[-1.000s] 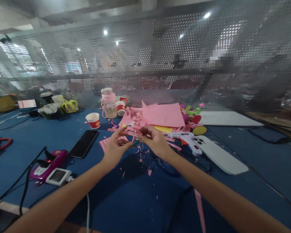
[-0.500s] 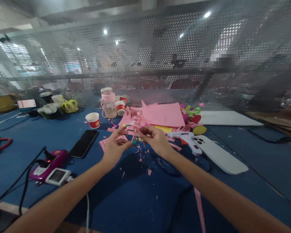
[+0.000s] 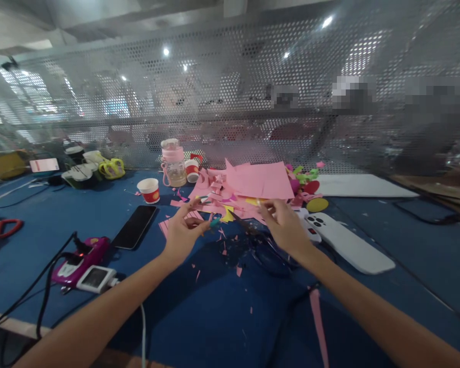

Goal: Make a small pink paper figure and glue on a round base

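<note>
Here left hand (image 3: 181, 231) and right hand (image 3: 288, 227) flank a yellow scrap (image 3: 227, 213).

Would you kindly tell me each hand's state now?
Left hand: half open, teal piece at thumb tip; hold unclear.
Right hand: partly closed; whether holding anything cannot be told.

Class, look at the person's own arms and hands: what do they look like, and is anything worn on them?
The left hand and right hand are ungloved. The left forearm and right forearm are slim and bare, with no sleeves, watch or bracelet showing. Nail details are too small to tell.
</note>
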{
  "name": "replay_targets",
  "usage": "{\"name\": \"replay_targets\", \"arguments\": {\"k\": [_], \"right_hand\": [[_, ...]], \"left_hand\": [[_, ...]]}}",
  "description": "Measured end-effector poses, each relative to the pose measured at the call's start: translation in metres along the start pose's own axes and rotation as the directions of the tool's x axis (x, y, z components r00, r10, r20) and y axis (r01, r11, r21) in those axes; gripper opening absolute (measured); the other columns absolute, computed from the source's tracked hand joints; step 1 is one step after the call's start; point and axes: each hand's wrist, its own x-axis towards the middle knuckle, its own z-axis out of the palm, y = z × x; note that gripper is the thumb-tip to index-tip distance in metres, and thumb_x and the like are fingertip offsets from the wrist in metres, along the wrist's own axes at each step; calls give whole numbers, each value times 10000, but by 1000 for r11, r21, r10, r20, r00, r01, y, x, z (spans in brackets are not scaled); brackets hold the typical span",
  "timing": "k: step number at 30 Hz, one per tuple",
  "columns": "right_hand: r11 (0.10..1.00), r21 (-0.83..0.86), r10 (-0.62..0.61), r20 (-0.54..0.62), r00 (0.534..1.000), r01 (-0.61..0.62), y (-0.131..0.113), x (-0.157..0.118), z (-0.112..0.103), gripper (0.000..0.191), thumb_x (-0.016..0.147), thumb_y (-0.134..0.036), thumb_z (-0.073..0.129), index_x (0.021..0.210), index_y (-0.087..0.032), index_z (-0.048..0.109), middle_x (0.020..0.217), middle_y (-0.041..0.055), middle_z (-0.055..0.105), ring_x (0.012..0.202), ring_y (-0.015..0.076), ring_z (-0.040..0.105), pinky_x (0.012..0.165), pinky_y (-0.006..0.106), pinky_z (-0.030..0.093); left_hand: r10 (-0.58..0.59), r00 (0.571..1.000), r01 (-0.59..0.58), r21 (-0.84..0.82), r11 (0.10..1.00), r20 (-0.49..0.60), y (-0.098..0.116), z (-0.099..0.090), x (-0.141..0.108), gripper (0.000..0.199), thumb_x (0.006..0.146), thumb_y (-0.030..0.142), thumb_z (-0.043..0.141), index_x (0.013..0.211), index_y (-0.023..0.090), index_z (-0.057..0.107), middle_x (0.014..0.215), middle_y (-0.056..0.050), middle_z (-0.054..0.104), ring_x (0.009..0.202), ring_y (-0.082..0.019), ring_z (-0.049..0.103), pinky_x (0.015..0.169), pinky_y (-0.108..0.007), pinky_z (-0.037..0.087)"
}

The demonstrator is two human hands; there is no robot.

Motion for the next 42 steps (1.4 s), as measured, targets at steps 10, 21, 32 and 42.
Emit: {"name": "replay_targets", "arguments": {"k": [10, 21, 32, 42], "right_hand": [[637, -730, 204, -149, 968, -247, 47, -11, -30, 647, 731, -539, 517, 954, 68, 544, 876, 340, 538, 827, 412, 557, 627, 428, 410], [720, -626, 405, 28, 914, -300, 46, -8, -26, 610, 722, -421, 535, 1105, 49, 463, 765, 228, 626, 732, 339, 625, 580, 375, 432], [846, -532, -141, -304, 942, -45, -9, -28, -25, 330, 786, -414, 450, 955, -133, 491, 804, 149, 590, 702, 279, 597, 513, 334, 422], [789, -567, -393, -169, 904, 237, -31, -50, -7, 170, 800, -342, 507, 726, -190, 487, 738, 119, 615, 575, 187, 602, 447, 265, 412]], "left_hand": [[-3, 1000, 4, 76, 997, -6, 0, 1, 0, 570, 570, 194, 734, 1120, 192, 584, 1067, -62, 617, 537, -75, 618, 493, -200, 523], [-111, 993, 112, 30, 993, -28, -2, 2, 2, 527, 534, 123, 725, 1044, 142, 595, 1063, -75, 614, 496, -73, 610, 482, -212, 528], [-154, 984, 155, 7, 988, -86, -8, 1, 2, 564, 507, 87, 747, 1049, 163, 610, 1051, -70, 642, 493, -81, 606, 464, -226, 525], [-201, 976, 198, -46, 979, -80, -7, 3, 1, 647, 473, 77, 761, 1095, 159, 604, 1097, -98, 633, 487, -76, 592, 471, -241, 537]]}}
